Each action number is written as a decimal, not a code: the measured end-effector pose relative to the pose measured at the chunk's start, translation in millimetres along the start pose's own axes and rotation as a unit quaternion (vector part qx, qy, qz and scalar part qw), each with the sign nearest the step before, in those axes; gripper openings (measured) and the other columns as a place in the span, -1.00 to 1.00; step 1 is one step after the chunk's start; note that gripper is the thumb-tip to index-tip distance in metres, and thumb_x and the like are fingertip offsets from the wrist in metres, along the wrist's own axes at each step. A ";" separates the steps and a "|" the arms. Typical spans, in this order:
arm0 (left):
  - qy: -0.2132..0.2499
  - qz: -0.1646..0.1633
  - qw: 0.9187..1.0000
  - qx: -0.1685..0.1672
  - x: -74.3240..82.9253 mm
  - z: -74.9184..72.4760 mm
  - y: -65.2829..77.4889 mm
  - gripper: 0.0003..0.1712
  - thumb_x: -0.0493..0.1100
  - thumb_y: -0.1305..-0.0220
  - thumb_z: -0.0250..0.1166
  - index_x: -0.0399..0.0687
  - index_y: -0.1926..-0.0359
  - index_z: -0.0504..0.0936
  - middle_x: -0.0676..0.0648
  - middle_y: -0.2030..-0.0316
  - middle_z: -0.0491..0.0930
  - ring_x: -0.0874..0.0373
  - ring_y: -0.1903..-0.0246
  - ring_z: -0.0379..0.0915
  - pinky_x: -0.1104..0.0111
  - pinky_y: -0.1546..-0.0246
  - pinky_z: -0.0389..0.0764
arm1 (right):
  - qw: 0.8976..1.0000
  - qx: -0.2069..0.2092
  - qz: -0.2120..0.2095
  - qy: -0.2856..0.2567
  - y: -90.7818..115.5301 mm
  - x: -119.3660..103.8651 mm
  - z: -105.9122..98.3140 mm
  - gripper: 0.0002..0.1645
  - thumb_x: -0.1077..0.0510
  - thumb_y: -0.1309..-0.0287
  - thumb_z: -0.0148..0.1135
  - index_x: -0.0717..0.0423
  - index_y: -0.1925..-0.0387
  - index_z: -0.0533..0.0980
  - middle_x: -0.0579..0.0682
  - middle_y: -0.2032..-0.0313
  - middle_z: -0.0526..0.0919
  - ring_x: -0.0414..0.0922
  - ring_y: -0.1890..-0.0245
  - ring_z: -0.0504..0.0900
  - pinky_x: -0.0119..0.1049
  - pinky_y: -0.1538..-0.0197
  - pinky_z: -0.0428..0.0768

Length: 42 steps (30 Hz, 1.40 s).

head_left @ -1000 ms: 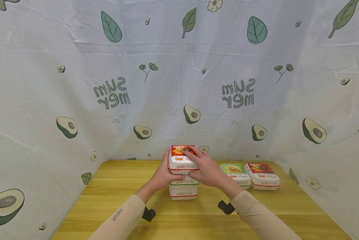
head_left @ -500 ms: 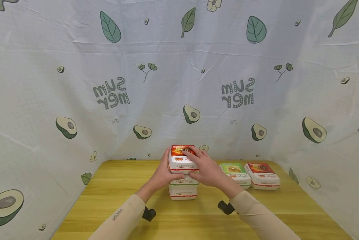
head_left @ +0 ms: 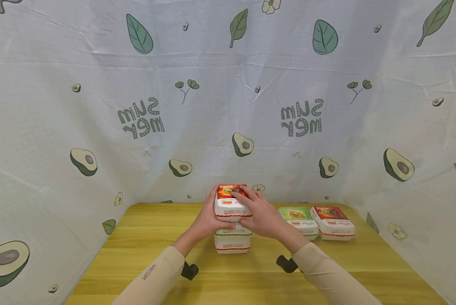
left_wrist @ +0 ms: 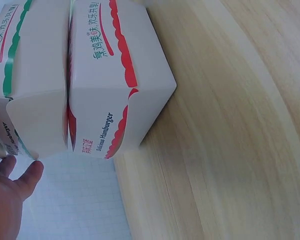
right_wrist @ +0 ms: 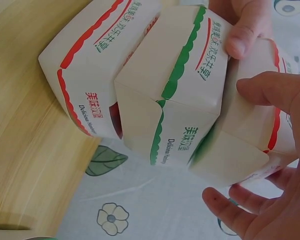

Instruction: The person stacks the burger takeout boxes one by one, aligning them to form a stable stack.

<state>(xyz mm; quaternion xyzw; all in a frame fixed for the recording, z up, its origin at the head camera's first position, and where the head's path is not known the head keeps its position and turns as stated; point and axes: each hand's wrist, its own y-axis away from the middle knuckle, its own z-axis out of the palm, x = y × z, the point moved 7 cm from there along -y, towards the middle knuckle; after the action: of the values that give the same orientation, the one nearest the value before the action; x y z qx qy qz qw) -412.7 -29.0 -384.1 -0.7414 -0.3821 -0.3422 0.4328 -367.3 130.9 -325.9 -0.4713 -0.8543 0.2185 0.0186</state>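
Observation:
Three white cardboard hamburger boxes stand stacked near the middle of the table. The bottom box has a red wavy trim, and the middle box a green one. On top sits a red-trimmed box with a red burger picture on its lid. My left hand grips its left side, thumb along the front lower edge. From the right, my right hand holds the same box, fingers over the lid and thumb at the front. In the right wrist view, both thumbs press near its lower front.
To the right of the stack lie a green-lidded burger box and a red-lidded one, side by side. A white printed curtain hangs behind the wooden table.

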 end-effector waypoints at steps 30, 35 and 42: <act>-0.012 0.000 1.000 0.014 -0.1 -3.9 3.9 0.36 0.14 -0.01 0.58 0.45 -0.59 -0.21 -0.03 -0.48 0.03 0.01 -0.29 0.31 0.00 -0.30 0.44 | 1.000 -0.002 0.004 0.014 2.2 -2.3 1.4 -0.07 -0.03 -0.13 0.43 -0.35 -0.50 0.24 -0.08 -0.54 0.13 0.15 -0.39 0.28 0.16 -0.05 0.63; -0.008 0.013 1.000 0.013 7.2 -6.1 3.4 0.23 0.20 -0.10 0.50 0.45 -0.59 -0.14 0.02 -0.51 0.00 0.02 -0.28 0.32 0.05 -0.26 0.49 | 1.000 0.004 -0.001 0.012 2.0 -3.7 -0.5 -0.08 -0.02 -0.13 0.43 -0.33 -0.49 0.25 -0.07 -0.54 0.15 0.15 -0.37 0.29 0.16 -0.04 0.62; -0.019 0.026 0.999 0.011 10.0 -6.5 1.1 0.13 0.18 -0.13 0.49 0.37 -0.57 0.01 0.03 -0.52 0.00 0.02 -0.26 0.32 0.08 -0.22 0.52 | 1.000 0.005 -0.001 0.012 2.6 -4.1 -1.5 -0.07 -0.02 -0.14 0.43 -0.33 -0.50 0.23 -0.06 -0.54 0.14 0.14 -0.38 0.28 0.15 -0.05 0.63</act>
<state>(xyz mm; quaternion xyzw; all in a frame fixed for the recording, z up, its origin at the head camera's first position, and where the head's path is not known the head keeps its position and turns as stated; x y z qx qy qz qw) -408.2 -32.5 -373.6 -0.7525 -0.3750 -0.3122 0.4424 -362.7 129.3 -324.9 -0.4728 -0.8536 0.2166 0.0315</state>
